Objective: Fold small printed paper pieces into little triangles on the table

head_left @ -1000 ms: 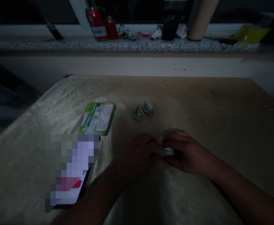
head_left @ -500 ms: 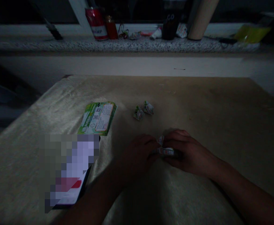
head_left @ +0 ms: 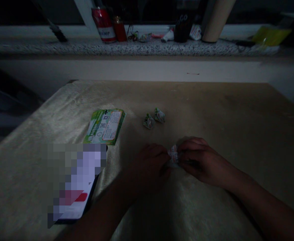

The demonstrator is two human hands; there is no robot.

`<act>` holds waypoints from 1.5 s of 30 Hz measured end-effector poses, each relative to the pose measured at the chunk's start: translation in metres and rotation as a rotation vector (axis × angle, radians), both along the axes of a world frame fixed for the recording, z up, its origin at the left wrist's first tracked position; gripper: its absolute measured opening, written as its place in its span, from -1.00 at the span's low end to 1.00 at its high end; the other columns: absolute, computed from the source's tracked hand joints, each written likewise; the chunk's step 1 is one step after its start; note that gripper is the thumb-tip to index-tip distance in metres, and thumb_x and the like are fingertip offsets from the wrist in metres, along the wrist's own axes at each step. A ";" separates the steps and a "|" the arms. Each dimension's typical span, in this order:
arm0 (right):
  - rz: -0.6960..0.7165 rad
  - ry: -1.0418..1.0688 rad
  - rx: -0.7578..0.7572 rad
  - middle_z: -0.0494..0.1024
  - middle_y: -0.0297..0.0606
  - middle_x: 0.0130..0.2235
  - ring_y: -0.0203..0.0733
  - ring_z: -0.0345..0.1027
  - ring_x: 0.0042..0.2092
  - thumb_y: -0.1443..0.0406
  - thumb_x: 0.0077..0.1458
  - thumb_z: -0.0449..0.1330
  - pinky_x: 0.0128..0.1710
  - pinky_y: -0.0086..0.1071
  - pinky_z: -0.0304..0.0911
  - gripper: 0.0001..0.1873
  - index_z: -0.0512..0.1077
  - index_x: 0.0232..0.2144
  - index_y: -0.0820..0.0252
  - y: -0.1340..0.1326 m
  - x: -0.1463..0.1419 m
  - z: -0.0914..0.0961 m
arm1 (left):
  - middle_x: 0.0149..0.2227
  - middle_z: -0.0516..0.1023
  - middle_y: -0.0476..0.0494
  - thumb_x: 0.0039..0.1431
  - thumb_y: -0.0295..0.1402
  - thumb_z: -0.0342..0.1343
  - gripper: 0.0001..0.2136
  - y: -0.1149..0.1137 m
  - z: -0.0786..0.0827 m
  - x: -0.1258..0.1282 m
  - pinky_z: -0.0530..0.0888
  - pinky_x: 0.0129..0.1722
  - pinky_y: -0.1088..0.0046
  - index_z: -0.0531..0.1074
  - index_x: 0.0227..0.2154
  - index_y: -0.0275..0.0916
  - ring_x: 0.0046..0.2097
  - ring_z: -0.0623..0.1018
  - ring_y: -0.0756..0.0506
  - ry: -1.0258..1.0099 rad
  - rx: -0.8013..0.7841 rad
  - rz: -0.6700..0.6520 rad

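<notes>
Between my two hands is a small piece of printed paper (head_left: 173,154), whitish with reddish and grey marks and partly creased. My left hand (head_left: 150,165) grips its left side with bent fingers. Its right side is pinched by the fingers of my right hand (head_left: 199,159). The fingertips hide part of the paper. Just beyond the hands, two small folded paper pieces (head_left: 149,121) in white and green lie side by side on the table.
A pale cloth covers the table (head_left: 227,110). On the left lie a green printed packet or leaflet (head_left: 105,127) and a phone (head_left: 82,187), partly blurred out. Along the granite windowsill (head_left: 141,48) stand a red can (head_left: 103,25), an orange lighter (head_left: 120,30), a dark cup (head_left: 183,25) and a cardboard tube (head_left: 217,21).
The paper between my hands has turned or opened so more of its printed face shows. My right hand has shifted slightly to the right.
</notes>
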State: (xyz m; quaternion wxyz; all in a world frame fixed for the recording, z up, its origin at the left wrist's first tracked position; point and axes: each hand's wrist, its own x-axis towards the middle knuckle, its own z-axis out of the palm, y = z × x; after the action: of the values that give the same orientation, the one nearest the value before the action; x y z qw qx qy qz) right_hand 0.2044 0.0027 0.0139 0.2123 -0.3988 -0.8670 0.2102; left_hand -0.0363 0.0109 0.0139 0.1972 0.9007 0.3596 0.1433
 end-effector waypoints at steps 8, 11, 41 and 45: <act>-0.030 -0.020 0.016 0.61 -0.22 -0.07 -0.05 0.47 0.05 0.35 0.25 0.29 0.13 -0.07 0.19 -0.91 0.61 -0.23 0.09 0.001 0.007 0.000 | -0.15 0.52 -0.15 0.34 -0.41 0.14 -0.89 0.001 -0.005 0.001 0.40 0.07 0.18 0.56 -0.25 -0.24 -0.05 0.49 -0.18 0.002 0.020 0.108; -0.036 -0.035 0.016 0.60 -0.21 -0.07 -0.03 0.46 0.06 0.32 0.27 0.27 0.12 -0.06 0.21 -0.89 0.62 -0.21 0.06 0.003 0.009 -0.002 | -0.02 0.51 -0.23 0.34 -0.41 0.13 -0.88 0.001 -0.007 0.003 0.35 0.16 0.06 0.57 -0.22 -0.26 0.06 0.46 -0.24 0.005 0.015 0.157; -0.308 -0.116 0.041 0.54 -0.11 -0.07 0.09 0.45 0.00 0.25 0.22 0.28 0.00 0.03 0.31 -0.80 0.53 -0.47 0.13 0.005 0.004 -0.017 | 0.26 0.37 -0.47 0.30 -0.27 0.15 -0.80 -0.003 -0.008 0.021 0.26 0.23 -0.22 0.54 -0.34 -0.29 0.27 0.36 -0.44 0.083 0.012 0.421; -0.312 -0.119 0.058 0.55 -0.12 -0.07 0.09 0.45 0.00 0.26 0.21 0.29 0.01 0.03 0.31 -0.82 0.53 -0.46 0.12 0.004 0.003 -0.018 | 0.25 0.39 -0.44 0.28 -0.26 0.17 -0.82 -0.002 -0.007 0.021 0.27 0.23 -0.22 0.53 -0.35 -0.27 0.28 0.36 -0.43 0.076 0.021 0.434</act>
State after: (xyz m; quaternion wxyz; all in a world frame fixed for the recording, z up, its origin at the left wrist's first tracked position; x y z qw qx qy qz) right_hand 0.2076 0.0071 -0.0043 0.2023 -0.5342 -0.8111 0.1257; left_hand -0.0150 0.0087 0.0067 0.1386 0.8091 0.5506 0.1519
